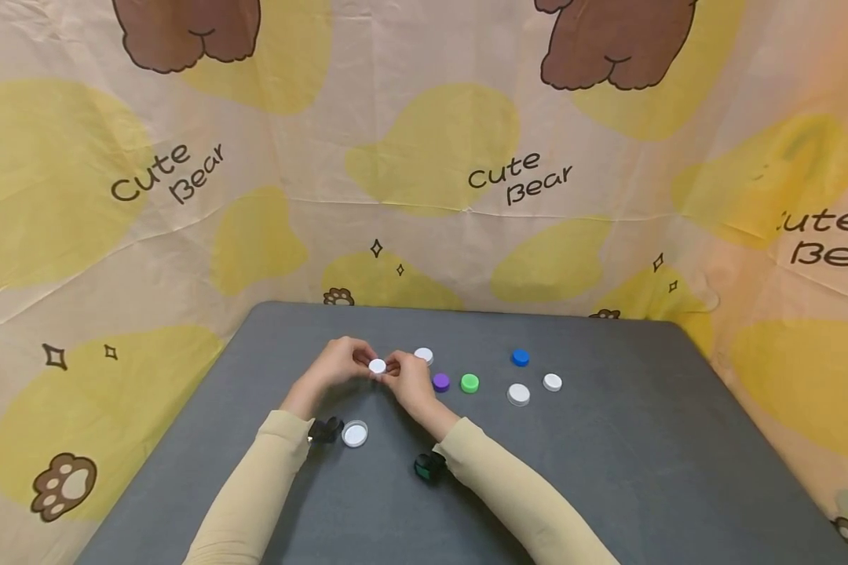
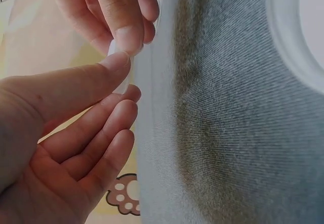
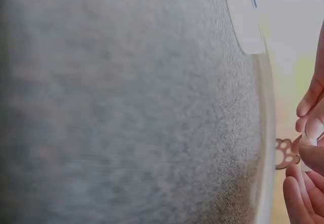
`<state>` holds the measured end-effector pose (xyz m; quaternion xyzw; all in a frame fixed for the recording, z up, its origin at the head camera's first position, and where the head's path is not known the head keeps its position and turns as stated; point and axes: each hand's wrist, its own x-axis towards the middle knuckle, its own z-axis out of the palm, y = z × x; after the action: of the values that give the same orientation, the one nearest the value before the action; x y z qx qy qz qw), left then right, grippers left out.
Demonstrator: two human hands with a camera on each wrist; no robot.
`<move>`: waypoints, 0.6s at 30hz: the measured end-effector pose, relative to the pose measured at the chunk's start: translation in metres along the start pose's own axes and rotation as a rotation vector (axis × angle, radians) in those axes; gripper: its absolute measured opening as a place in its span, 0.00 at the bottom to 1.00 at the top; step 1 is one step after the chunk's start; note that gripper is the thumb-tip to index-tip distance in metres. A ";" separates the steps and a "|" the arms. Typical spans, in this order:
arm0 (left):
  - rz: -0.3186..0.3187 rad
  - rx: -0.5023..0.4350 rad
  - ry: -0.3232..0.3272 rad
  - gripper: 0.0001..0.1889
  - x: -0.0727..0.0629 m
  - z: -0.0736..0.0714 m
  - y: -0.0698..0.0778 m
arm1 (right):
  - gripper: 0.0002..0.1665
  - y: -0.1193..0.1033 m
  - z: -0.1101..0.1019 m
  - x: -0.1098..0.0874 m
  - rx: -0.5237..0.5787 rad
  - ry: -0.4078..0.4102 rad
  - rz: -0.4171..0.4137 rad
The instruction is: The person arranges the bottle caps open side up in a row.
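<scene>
A small white cap (image 1: 377, 366) is pinched between thumb and fingers of both hands above the table's left-middle part. My left hand (image 1: 341, 362) grips it from the left, and my right hand (image 1: 411, 383) from the right. In the left wrist view the left hand (image 2: 76, 128) has its thumb on the cap (image 2: 121, 86), which the fingers partly hide. Only part of the hands and a sliver of the cap (image 3: 305, 166) show at the right edge of the right wrist view.
Beyond the right hand lie a white cap (image 1: 424, 355), a purple cap (image 1: 441, 383) and a green cap (image 1: 469, 383). Farther right are a blue cap (image 1: 520, 358) and white caps (image 1: 519, 394) (image 1: 553, 382). A white round lid (image 1: 355, 434) lies by the left wrist.
</scene>
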<state>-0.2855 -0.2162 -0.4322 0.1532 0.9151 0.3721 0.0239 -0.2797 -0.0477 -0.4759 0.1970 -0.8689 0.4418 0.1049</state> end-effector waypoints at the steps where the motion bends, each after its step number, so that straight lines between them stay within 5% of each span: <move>1: 0.007 0.003 0.004 0.12 -0.002 0.000 0.002 | 0.13 -0.001 -0.002 -0.002 0.006 -0.001 -0.004; 18: 0.033 0.035 0.033 0.11 -0.032 0.017 0.021 | 0.13 -0.004 -0.026 -0.032 0.046 -0.022 -0.059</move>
<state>-0.2468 -0.1999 -0.4327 0.1625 0.9192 0.3587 0.0000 -0.2488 -0.0213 -0.4692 0.2295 -0.8533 0.4564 0.1038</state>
